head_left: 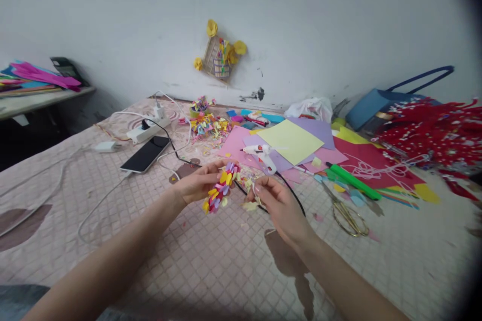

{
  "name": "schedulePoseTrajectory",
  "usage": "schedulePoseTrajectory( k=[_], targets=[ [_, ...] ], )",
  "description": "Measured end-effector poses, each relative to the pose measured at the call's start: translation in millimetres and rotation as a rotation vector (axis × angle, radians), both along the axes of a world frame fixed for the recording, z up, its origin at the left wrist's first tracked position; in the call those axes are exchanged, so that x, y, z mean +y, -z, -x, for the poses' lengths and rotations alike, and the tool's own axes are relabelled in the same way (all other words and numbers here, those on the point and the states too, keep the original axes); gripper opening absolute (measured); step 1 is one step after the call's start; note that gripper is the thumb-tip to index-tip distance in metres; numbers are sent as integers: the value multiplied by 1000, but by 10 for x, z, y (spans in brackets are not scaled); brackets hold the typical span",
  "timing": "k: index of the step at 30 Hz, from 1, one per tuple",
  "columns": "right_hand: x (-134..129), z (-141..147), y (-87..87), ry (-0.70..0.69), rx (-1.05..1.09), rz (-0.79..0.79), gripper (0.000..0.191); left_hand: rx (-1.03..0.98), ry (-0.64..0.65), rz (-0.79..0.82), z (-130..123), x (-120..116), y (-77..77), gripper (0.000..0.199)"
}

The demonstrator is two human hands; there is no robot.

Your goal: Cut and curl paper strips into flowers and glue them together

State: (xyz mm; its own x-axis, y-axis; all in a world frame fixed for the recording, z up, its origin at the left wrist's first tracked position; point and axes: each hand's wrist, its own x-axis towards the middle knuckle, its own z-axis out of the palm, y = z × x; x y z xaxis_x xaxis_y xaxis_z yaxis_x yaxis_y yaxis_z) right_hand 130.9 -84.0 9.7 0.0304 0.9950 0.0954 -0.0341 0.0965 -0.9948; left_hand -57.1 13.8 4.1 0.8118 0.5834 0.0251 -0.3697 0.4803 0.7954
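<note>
My left hand (196, 184) is closed around a stick-like bunch of small paper petals (221, 189) in yellow, pink, lilac and dark red. To its right, my right hand (280, 205) pinches pale yellow paper pieces (251, 205); their exact shape is partly covered by the fingers. The two hands are a short way apart above the tablecloth. Just beyond them a white hot glue gun (263, 154) lies on coloured paper, its black cord running behind my right hand. Small paper scraps (244, 179) lie between the hands.
Gold-handled scissors (348, 215) and a green tube (356, 181) lie right. Coloured sheets (293, 138), a petal heap (211, 125) and red decorations (433, 133) sit farther back. Left are a phone (145, 154), a power strip (148, 129) and loose cables.
</note>
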Motion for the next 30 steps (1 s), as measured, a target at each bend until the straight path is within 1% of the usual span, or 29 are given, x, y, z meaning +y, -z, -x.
schedulePoseTrajectory(
  k=[2, 4, 7, 10, 13, 18, 23, 30],
  targets=[
    [34, 50, -84, 15, 78, -21, 16, -4, 4, -6, -10, -12, 11, 46],
    [63, 86, -168, 19, 105, -47, 16, -18, 11, -4, -15, -10, 24, 45],
    [78, 109, -269, 48, 36, -112, 14, -33, 31, 8, -14, 5, 48, 49],
    [71, 126, -322, 114, -75, -189, 11, -41, 48, 14, -15, 14, 64, 50],
    [77, 157, -317, 187, -153, -257, 10, -57, 46, 16, -22, 9, 68, 48],
    [129, 228, -228, 289, -242, -320, 10, -69, 51, 28, -31, 0, 74, 46],
    [156, 278, -162, 306, -233, -328, 9, -66, 64, 47, -32, 3, 81, 48],
    [169, 302, -154, 332, -240, -334, 9, -86, 84, 47, -35, 6, 86, 47]
  ],
)
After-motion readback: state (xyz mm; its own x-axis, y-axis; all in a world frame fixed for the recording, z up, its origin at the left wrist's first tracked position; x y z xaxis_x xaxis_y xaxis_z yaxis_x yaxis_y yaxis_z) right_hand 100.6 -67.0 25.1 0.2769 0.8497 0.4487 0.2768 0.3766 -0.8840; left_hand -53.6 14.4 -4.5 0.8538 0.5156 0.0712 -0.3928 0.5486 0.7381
